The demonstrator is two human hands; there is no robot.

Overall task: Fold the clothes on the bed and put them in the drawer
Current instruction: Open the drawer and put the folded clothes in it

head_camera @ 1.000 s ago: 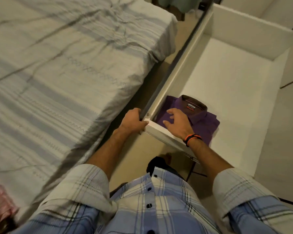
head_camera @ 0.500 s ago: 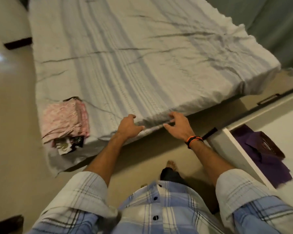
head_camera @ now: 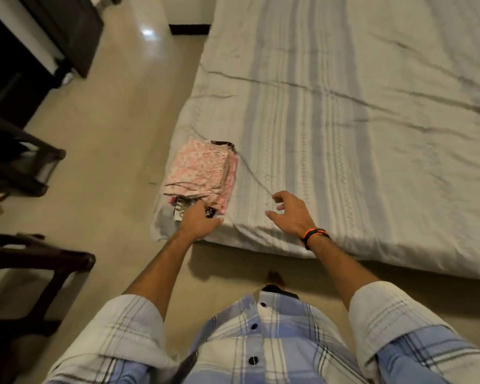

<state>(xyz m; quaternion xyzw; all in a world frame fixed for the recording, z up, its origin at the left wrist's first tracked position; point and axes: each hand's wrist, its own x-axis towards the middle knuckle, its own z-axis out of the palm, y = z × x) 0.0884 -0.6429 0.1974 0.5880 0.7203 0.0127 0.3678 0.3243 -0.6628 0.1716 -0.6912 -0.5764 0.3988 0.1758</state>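
A small pile of folded clothes lies at the near corner of the bed. The top piece is pink with a light pattern, and a darker printed piece shows under it at the near end.

Your left hand reaches the near edge of the folded pink clothes stacked at the bed's corner; whether its fingers grip the dark printed garment beneath cannot be confirmed. Your right hand, with an orange-and-black wristband, hovers over the striped sheet beside the stack, fingers spread. 2 dark wooden furniture pieces stand on the tiled floor.
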